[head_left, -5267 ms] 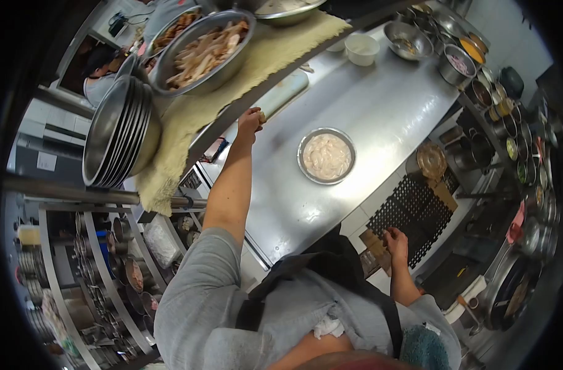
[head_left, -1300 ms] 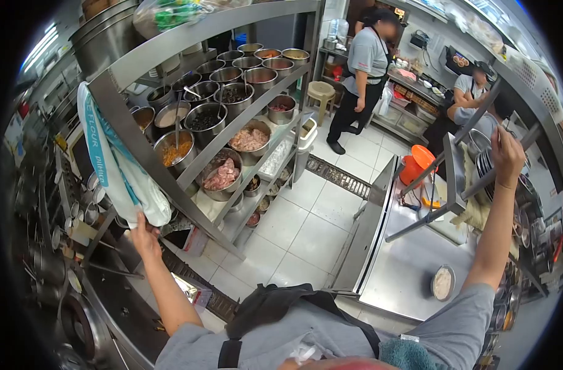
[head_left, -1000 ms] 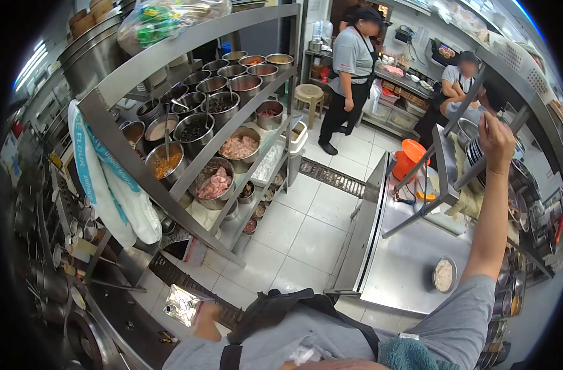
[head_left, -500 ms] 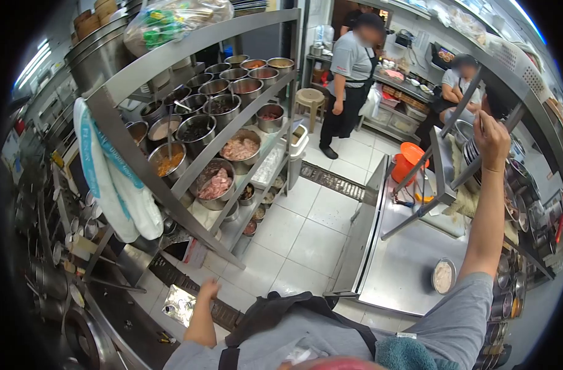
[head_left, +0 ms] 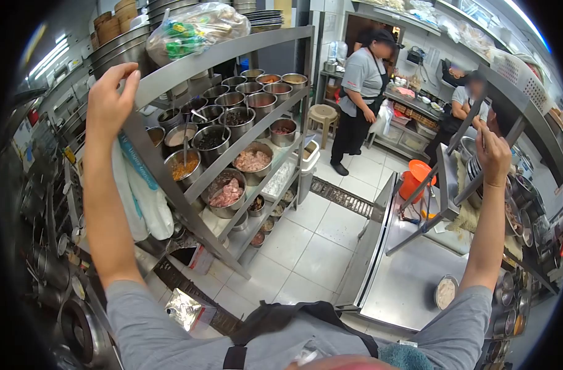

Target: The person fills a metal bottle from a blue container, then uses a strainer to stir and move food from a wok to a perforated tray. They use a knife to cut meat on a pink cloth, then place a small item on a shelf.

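My left hand [head_left: 111, 102] is raised at the near top corner of the steel shelf rack [head_left: 232, 52], its fingers bent over the metal there; part of the grip is hidden. Just below it hangs a white and blue plastic bag [head_left: 147, 191]. On the opposite side my right hand [head_left: 494, 160] is closed at the upright of another steel rack [head_left: 438, 213], with the fingertips partly hidden. Beneath my right arm a metal bowl of pale food [head_left: 445, 291] rests on the steel counter [head_left: 395, 287].
Pots of ingredients [head_left: 212, 139] and bowls of raw meat [head_left: 226, 192] crowd the left rack. An orange bucket [head_left: 415, 179] stands by the right rack. One person [head_left: 363, 86] stands beyond the tiled aisle [head_left: 318, 246]; another person [head_left: 463, 102] is at the back right.
My left hand has risen from low beside my body to the left rack's top corner. My right hand stays at its rack. The standing person's arm has bent in front of the body.
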The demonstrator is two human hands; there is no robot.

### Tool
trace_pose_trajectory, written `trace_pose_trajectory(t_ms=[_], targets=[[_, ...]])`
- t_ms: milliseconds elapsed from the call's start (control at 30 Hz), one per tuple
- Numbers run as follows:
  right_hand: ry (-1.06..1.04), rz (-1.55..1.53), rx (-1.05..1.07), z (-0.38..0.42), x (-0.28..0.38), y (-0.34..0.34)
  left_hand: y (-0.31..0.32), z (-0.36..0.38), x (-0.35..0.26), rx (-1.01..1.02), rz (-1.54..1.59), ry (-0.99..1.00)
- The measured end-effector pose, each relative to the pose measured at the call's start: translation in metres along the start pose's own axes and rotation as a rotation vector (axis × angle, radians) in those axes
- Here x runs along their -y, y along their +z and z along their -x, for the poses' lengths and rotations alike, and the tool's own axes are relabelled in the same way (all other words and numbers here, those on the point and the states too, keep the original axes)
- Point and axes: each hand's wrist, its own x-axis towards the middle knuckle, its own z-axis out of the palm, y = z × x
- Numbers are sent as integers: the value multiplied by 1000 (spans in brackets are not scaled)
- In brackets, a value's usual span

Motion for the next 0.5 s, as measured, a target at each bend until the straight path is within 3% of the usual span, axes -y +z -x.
trace_pose_trajectory(t_ms=[67, 100, 167, 333, 500], targets=[[-18, 7, -2, 0, -2, 0, 15, -22, 28, 446, -222, -143], [-34, -5, -14, 0, -2, 1, 19, -33, 32, 440, -205, -142], [-54, 14, -25, -1, -2, 2, 20, -46, 37, 927, -263, -330], [-14, -1, 10, -2, 1, 3, 21, -33, 39, 787, -150, -284], [5, 59, 38, -1, 2, 5, 16, -32, 34, 813, -136, -314]])
